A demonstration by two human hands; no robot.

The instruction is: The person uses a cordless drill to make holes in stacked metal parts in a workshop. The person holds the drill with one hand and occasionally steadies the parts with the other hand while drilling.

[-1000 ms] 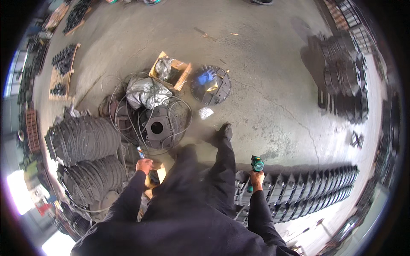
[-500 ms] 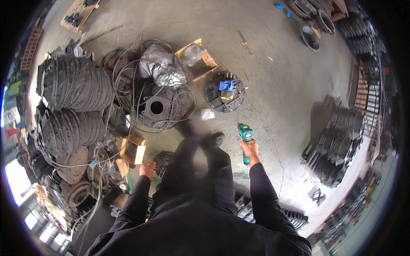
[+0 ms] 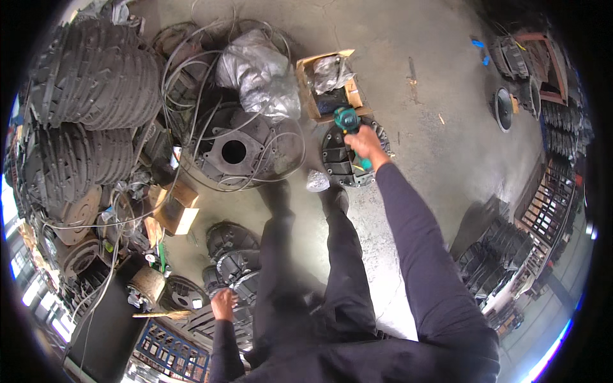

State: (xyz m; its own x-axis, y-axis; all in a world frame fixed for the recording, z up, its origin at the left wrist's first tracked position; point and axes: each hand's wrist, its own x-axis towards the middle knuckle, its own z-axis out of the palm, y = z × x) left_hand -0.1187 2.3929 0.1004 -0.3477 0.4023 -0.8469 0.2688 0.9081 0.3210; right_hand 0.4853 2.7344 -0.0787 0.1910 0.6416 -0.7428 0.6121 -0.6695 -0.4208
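Observation:
My right hand [image 3: 368,145] is wrapped round the grip of a teal and black cordless drill [image 3: 347,119]. It holds the drill over a dark round metal plate [image 3: 335,156] with bolt holes, hiding part of it. Just beyond the drill stands an open cardboard box [image 3: 305,83] with clear plastic in it. A small clear plastic bag [image 3: 317,181] lies beside the plate, near my right foot. My left hand [image 3: 223,304] hangs low at my left side with nothing seen in it, its fingers loosely bent and a little apart, above dark round castings [image 3: 233,246].
A large housing [image 3: 214,150] with a central hole sits ahead left under loose cables and plastic sheeting [image 3: 258,70]. Stacked ribbed metal parts [image 3: 96,89] rise at far left. A wooden-coloured box [image 3: 175,207] stands nearer. More stacked parts [image 3: 495,255] stand on the right.
My right hand has carried the drill forward, from beside my right leg to over the round plate. My left hand has swung back toward my body. The view has shifted forward over the floor.

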